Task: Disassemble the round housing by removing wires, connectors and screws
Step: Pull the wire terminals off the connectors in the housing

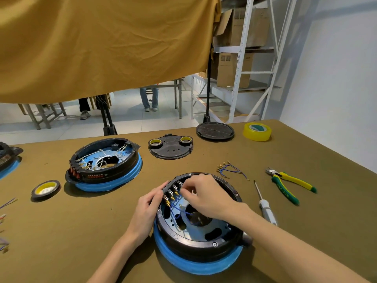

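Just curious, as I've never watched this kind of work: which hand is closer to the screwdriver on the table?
The right hand. It is over the round housing, which lies beside the screwdriver. The left hand grips the housing's far edge, away from the screwdriver.

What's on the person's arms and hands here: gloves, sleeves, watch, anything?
Nothing worn that shows. The left hand and the right hand are bare: no gloves, and no rings can be seen. Both forearms are bare down to the frame's edge: no sleeve or cuff in view, no watch, band or strap at either wrist, no cables or markings. Nails look short and plain where they show.
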{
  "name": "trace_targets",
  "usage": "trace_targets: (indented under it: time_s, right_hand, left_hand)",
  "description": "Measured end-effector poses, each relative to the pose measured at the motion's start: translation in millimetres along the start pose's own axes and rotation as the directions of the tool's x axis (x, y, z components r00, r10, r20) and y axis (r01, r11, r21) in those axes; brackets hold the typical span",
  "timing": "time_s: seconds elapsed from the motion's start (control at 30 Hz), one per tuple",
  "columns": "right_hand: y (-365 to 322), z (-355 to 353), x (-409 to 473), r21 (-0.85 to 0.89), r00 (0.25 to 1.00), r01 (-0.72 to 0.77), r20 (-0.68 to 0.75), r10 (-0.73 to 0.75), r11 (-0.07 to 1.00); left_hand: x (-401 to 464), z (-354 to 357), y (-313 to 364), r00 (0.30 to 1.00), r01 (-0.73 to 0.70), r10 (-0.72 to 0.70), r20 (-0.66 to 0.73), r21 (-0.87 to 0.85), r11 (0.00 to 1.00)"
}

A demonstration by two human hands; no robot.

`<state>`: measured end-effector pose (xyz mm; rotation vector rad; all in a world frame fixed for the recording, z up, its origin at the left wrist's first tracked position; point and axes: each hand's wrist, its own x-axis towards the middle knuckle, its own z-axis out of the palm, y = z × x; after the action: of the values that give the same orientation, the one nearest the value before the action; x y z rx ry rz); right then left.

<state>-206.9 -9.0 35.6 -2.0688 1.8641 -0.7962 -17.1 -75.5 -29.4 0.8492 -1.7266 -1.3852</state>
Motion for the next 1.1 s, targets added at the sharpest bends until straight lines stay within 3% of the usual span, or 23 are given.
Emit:
trace_targets:
  time_s: [0.13, 0.3, 0.6, 1.1]
  right_hand:
    - [-17.5, 17.9, -1.4, -0.05, 0.988, -0.036, 0.148, 0.043, 0.998]
    - [-23.0, 17.3, 2.8, 0.007, 0.981, -0.108, 0.165, 0.105, 0.994]
    - [-18.9, 29.5, 7.6, 0.03, 0.988, -0.149, 0.032, 0.148, 0.988]
    - [-11.5, 35.0, 6.7, 0.04, 0.993, -0.111, 0.03, 0.11, 0.993]
  left_hand:
    - [-1.5, -1.0, 2.9, 1.0, 0.0, -0.001, 0.021, 0.042, 0.999]
    - [-0.1, -2.7, 3.0, 0.999, -0.002, -0.003, 0.049, 0.096, 0.995]
    - [-0.9, -4.9, 0.9, 0.996, -0.023, 0.011, 0.09, 0.131, 0.991]
    - [-1.3, -2.2, -0.4, 0.996, -0.021, 0.01, 0.093, 0.125, 0.992]
